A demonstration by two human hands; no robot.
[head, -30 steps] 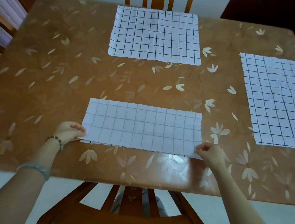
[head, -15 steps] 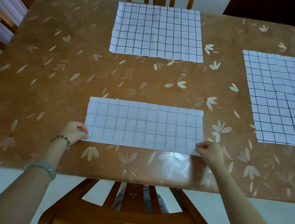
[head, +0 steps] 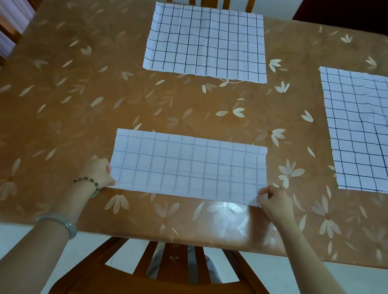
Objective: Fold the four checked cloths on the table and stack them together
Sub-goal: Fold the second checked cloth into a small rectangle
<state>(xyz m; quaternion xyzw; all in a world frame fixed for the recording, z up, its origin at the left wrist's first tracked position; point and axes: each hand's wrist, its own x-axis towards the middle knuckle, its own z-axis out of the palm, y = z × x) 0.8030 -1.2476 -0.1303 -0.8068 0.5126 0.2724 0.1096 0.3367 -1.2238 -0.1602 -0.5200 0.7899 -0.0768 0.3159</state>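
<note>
At six o'clock, left hand (head: 98, 172) and right hand (head: 275, 200) pinch, seemingly, the near corners of the folded cloth (head: 188, 166).

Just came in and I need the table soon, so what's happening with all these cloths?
A person is folding checked cloths at the table. The near cloth is already folded in half, pale side up, and the left hand and right hand pinch its two near corners. Another cloth lies flat at the far side. On the right, what look like two overlapping cloths lie unfolded. Nothing is stacked yet.
</note>
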